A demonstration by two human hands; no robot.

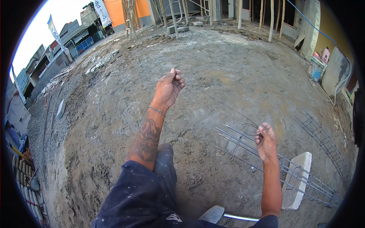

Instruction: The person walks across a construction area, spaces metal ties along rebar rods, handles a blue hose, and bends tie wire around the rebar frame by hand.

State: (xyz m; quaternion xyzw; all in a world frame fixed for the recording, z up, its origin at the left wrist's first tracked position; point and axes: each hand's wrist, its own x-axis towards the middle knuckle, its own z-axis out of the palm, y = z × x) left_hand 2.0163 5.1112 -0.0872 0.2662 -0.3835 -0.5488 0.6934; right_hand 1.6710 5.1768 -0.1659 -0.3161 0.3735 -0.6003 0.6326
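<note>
My left hand [172,85] is raised ahead of me, thumb and fingertips pinched together on a thin strand that is barely visible. Lower and to the right, my right hand [266,141] grips a small loop of thin dark wire [250,125]. From this loop the wire runs up and left toward my left hand, fading against the ground midway. Beneath my right hand and forearm lies a rebar cage [236,144] of long bars joined by stirrups. It passes over a pale concrete slab [295,182], which lies on the ground.
A second rebar cage [322,139] lies farther right. Near my body are a grey blade-like piece [214,214] and a shiny strip [241,217]. Rough muddy ground [128,74] spreads around me. Props [173,18] and a ladder [129,20] stand ahead; gravel [54,114] is left.
</note>
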